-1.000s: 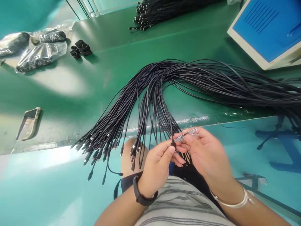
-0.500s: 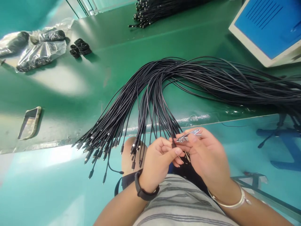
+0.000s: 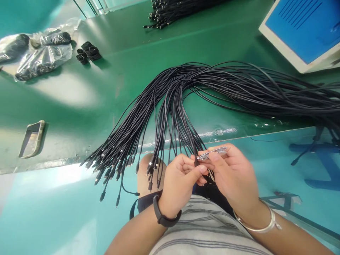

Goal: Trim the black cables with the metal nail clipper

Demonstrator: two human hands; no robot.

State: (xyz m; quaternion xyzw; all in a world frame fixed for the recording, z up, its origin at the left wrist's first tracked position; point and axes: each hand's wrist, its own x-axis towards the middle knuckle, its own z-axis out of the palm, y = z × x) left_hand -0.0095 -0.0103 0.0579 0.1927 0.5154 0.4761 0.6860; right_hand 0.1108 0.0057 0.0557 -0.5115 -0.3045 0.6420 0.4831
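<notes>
A thick bundle of black cables (image 3: 212, 79) lies across the green table, and its plug ends hang over the front edge. My left hand (image 3: 183, 177) is closed on the end of one black cable (image 3: 196, 162), thumb and fingers pinched at its connector. Silver nail clippers (image 3: 214, 153) sit in my right hand (image 3: 233, 177), held between thumb and fingers, with their jaws against the cable near the connector. Both hands meet just off the table edge, above my lap. The fingertips partly hide the connector.
A phone (image 3: 32, 139) lies at the left of the green table (image 3: 119, 46). Behind are plastic-wrapped bundles (image 3: 45, 60), small black coils (image 3: 89, 52) and another cable bundle (image 3: 170, 13). A blue and white box (image 3: 300, 32) stands at the back right.
The clippers' lever has come down closer to their body under my right thumb. My left hand keeps its pinch on the cable. The view has shifted slightly.
</notes>
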